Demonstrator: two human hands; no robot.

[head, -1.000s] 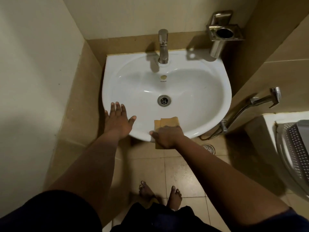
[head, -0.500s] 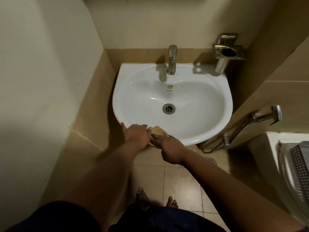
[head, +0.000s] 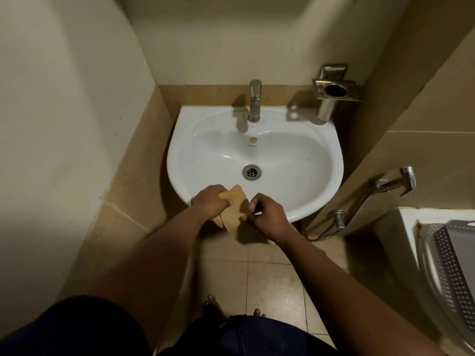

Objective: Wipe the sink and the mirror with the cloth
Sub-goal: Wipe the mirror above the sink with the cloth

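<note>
A white wall-hung sink (head: pixel 303 160) with a steel tap (head: pixel 255 101) and a round drain (head: pixel 252 172) sits in the corner ahead. A yellow-tan cloth (head: pixel 235 209) hangs over the sink's front rim. My left hand (head: pixel 209 201) grips the cloth's upper left part. My right hand (head: pixel 267 217) is just right of it, fingers curled, pinching the cloth's right edge. The mirror is not in view.
A steel holder (head: pixel 334 91) is fixed to the wall right of the tap. A hand sprayer (head: pixel 393 186) with its hose hangs on the right tiled wall. A grey perforated basket (head: pixel 452 273) lies at far right. My bare feet (head: pixel 232 308) stand on the tiled floor.
My left hand left the sink's rim and took hold of the cloth. My right hand slid off the top of the cloth to its right edge. The view tilted up.
</note>
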